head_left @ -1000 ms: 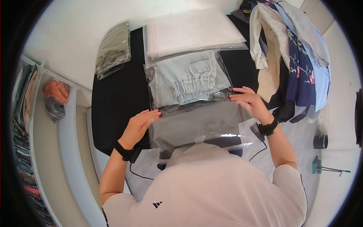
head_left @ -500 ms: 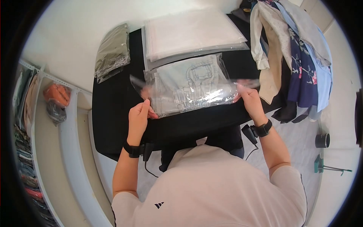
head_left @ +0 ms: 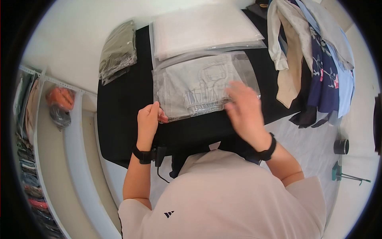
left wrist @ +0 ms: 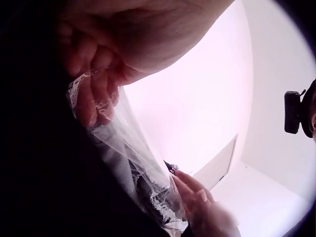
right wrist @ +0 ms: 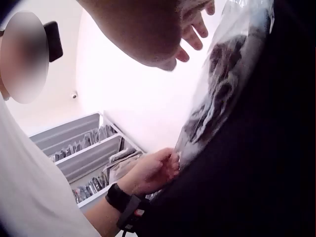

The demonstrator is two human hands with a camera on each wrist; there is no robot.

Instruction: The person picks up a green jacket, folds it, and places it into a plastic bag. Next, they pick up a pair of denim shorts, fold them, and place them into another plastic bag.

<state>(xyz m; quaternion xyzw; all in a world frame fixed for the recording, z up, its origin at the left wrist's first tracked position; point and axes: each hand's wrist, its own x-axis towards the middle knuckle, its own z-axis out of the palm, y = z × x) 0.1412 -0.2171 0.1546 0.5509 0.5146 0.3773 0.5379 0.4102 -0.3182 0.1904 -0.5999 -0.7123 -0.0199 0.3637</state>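
Note:
Folded light-blue denim with a gathered elastic waist (head_left: pixel 199 89) lies inside a clear plastic bag (head_left: pixel 247 71) on the black-covered table (head_left: pixel 191 133). At the bag's near left corner, my left hand (head_left: pixel 148 121) grips the plastic edge. The left wrist view shows the curled fingers (left wrist: pixel 94 101) of that hand with film between them. My right hand (head_left: pixel 247 115), blurred, is over the right side of the bag with its fingers spread and relaxed. In the right wrist view those fingers (right wrist: pixel 195 37) stand apart from the bag's surface (right wrist: pixel 217 94).
A stack of clear bags (head_left: pixel 203 32) lies behind the denim. An olive bagged garment (head_left: pixel 119 53) sits at the back left. Several loose clothes (head_left: pixel 318 59) hang over the table's right end. Shelving (head_left: pixel 55 159) with bagged clothes stands at the left.
The bag's flap, earlier spread toward my body, is now folded over the denim. My right hand has let go of the right edge and moved inward; the left stays at its corner.

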